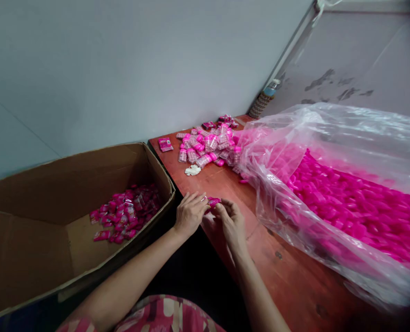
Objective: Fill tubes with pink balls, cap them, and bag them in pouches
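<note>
My left hand (190, 214) and my right hand (230, 223) meet at the near edge of the red wooden table (288, 272). Both pinch one small bottle with a pink cap (213, 201) between their fingertips. A heap of the same small capped bottles (208, 145) lies further back on the table. To the right, a big clear plastic bag (332, 193) holds a mass of loose pink caps. On the left, an open cardboard box (53, 221) holds several finished pink bottles (125, 212) in its far corner.
A lone pink packet (165, 144) lies at the table's back left corner. A small white scrap (192, 170) sits in front of the bottle heap. A grey wall stands behind. A patterned roll (261, 102) leans in the back corner.
</note>
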Tool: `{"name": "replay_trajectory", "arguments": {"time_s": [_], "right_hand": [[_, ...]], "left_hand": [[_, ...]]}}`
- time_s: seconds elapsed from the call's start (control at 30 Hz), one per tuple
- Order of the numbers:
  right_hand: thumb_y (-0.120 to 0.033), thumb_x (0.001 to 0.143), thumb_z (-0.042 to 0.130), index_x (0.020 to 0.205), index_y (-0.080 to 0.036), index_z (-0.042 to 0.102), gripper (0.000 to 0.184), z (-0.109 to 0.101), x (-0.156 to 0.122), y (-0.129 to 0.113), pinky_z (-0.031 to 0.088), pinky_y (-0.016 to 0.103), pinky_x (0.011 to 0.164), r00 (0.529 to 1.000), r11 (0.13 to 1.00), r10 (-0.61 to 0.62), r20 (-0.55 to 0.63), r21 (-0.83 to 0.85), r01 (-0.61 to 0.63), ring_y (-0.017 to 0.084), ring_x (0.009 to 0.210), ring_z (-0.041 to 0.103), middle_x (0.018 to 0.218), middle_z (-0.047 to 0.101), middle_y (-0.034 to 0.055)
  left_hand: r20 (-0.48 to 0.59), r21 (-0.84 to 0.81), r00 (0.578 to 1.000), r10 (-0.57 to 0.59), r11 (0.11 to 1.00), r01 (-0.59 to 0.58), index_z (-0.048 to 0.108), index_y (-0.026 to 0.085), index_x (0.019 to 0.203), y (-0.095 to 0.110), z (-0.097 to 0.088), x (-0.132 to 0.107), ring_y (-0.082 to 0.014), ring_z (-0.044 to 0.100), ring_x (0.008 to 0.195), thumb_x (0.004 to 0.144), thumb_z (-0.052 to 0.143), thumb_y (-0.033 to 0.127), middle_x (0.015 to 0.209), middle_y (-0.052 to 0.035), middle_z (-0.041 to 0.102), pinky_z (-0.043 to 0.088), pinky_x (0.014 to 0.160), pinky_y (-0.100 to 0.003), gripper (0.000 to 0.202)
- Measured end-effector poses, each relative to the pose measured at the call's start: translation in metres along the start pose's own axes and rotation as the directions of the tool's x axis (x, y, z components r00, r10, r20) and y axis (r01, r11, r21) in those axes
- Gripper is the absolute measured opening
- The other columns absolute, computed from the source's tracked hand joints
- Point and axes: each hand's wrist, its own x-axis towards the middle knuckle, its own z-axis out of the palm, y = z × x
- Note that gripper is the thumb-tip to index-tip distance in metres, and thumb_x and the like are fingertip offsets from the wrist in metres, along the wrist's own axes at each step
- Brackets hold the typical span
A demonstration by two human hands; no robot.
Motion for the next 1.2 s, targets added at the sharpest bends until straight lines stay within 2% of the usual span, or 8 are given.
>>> {"name": "replay_trajectory", "arguments": {"time_s": [0.2,0.33,0.5,0.63,0.73,0.83,1.0,1.2], "right_hand": [[-0.028,0.066,0.066,0.095,-0.018,0.051,0.034,0.011,0.012,-0.01,0.046,0.023,0.056,0.997,0.976,0.067,0.036,0.204,-0.073,0.011,0.057,0.058,0.072,0.064,-0.0007],[-0.028,0.06,0.072,0.093,-0.018,0.05,0.04,0.011,0.012,-0.02,0.047,0.026,0.057,0.989,0.976,0.106,0.106,0.181,-0.124,0.014,0.058,0.06,0.07,0.064,-0.0002],[-0.039,0.065,0.065,0.097,-0.018,0.052,0.041,0.005,0.023,-0.009,0.047,0.032,0.058,0.999,0.958,-0.017,0.035,-0.285,0.026,0.019,0.063,0.06,0.072,0.063,0.0026],[-0.041,0.066,0.062,0.096,-0.016,0.058,0.04,0.001,0.031,0.002,0.042,0.04,0.074,0.955,0.63,-0.252,0.154,-0.723,0.283,0.027,0.087,0.056,0.092,0.062,0.0109],[-0.043,0.072,0.056,0.104,-0.016,0.056,0.042,-0.001,0.027,0.0,0.043,0.038,0.074,0.927,0.614,-0.345,0.147,-0.712,0.341,0.025,0.089,0.055,0.099,0.061,0.012],[-0.041,0.078,0.048,0.103,-0.019,0.056,0.034,-0.01,0.027,-0.005,0.046,0.032,0.064,0.943,0.69,-0.277,0.183,-0.645,0.328,0.02,0.072,0.06,0.09,0.065,0.0077],[-0.024,0.083,0.039,0.107,-0.019,0.056,0.03,-0.047,0.072,-0.011,0.043,0.039,0.079,0.933,0.342,-0.294,0.206,-0.889,0.304,0.026,0.095,0.056,0.103,0.062,0.0118],[-0.007,0.078,0.035,0.115,-0.014,0.052,0.042,-0.073,0.122,-0.006,0.03,0.047,0.095,0.919,0.246,-0.311,0.243,-0.913,0.324,0.03,0.119,0.037,0.127,0.045,0.015]], "left_hand": [[-0.007,-0.328,0.981,-0.194,0.927,0.181,0.053,0.021,0.116,0.009,-0.012,0.005,-0.0224,0.052,0.106,0.075,0.057,0.035,0.115,-0.0081,0.057,0.038,0.092,-0.036,0.043],[0.265,-0.588,0.883,-0.388,0.661,0.467,0.067,0.013,0.084,0.002,-0.021,0.01,-0.0198,0.063,0.071,0.074,0.055,0.043,0.076,-0.0056,0.068,0.049,0.068,-0.029,0.034],[0.41,-0.749,0.707,-0.576,0.229,0.621,0.065,0.01,0.072,-0.01,-0.028,0.007,-0.0143,0.06,0.057,0.067,0.063,0.041,0.062,-0.0042,0.063,0.051,0.06,-0.029,0.032],[0.449,-0.766,0.605,-0.657,0.065,0.64,0.065,0.008,0.069,-0.011,-0.032,0.004,-0.0124,0.059,0.055,0.06,0.07,0.035,0.062,-0.006,0.063,0.051,0.056,-0.025,0.029],[0.482,-0.765,0.553,-0.68,-0.02,0.643,0.064,0.008,0.067,-0.005,-0.032,0.006,-0.0104,0.058,0.052,0.058,0.073,0.031,0.061,-0.0052,0.063,0.05,0.051,-0.021,0.026],[0.496,-0.763,0.54,-0.68,-0.044,0.645,0.062,0.008,0.064,0.001,-0.033,0.009,-0.0089,0.056,0.049,0.058,0.073,0.028,0.056,-0.0038,0.061,0.049,0.047,-0.018,0.024],[0.546,-0.758,0.53,-0.649,-0.114,0.642,0.059,0.008,0.061,0.01,-0.03,0.008,-0.0076,0.054,0.047,0.059,0.073,0.028,0.055,-0.0024,0.058,0.05,0.046,-0.018,0.024],[0.533,-0.802,0.562,-0.633,-0.167,0.573,0.059,0.009,0.071,0.014,-0.031,0.004,-0.0075,0.055,0.05,0.068,0.067,0.028,0.062,-0.0022,0.059,0.052,0.049,-0.019,0.02]]}}
